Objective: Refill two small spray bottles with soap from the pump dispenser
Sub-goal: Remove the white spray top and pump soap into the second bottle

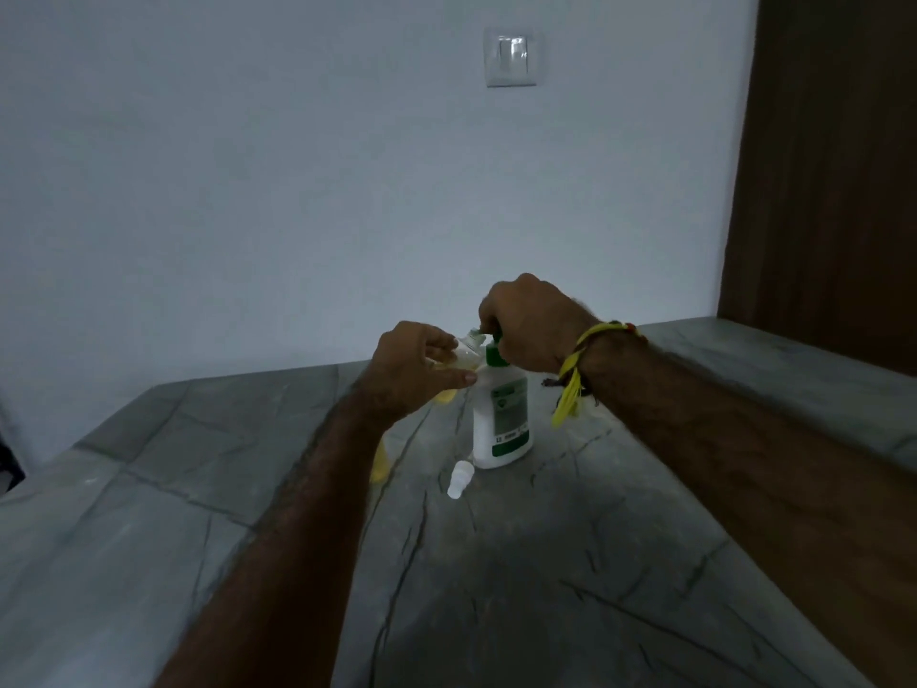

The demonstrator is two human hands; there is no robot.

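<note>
On the grey stone counter [496, 563] the pump dispenser [502, 414] stands upright. The right hand [531, 325] clasps its green pump head. Just left, the left hand [417, 369] pinches a small spray bottle [459, 357], tilted with its mouth toward the nozzle.

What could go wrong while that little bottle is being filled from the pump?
The small bottle is held tilted at the green pump, so soap may miss its narrow neck and run onto the counter. The loose white cap lies near the dispenser and could get knocked away.
</note>
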